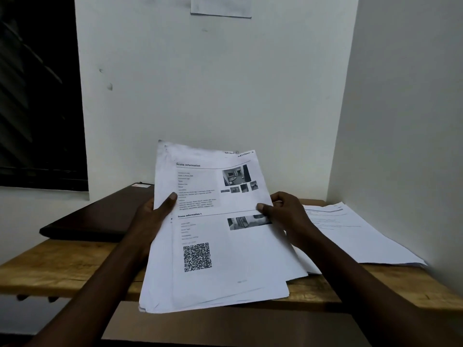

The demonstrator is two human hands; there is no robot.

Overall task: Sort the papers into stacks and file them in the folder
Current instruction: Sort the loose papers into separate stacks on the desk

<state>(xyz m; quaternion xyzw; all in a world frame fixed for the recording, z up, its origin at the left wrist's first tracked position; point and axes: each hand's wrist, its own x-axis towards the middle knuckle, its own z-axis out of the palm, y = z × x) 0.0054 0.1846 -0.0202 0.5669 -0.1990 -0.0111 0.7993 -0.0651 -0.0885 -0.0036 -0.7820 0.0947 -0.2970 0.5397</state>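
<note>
I hold a loose bundle of white printed papers [225, 251] tilted up above the wooden table [62, 266]. The top sheet shows small photos, text blocks and a QR code. My left hand [156, 212] grips the bundle's left edge, thumb on the front. My right hand [283, 209] pinches the top sheet's right edge, thumb on the print. A second stack of printed papers [355, 234] lies flat on the table at the right. A dark closed folder [100, 216] lies flat at the table's back left, partly hidden by the bundle.
White walls close the table in at the back and on the right. A dark louvred window [37, 96] is at the left. A sheet of paper [220, 6] hangs on the wall above. A brown cardboard surface [225, 326] sits below the table's front edge.
</note>
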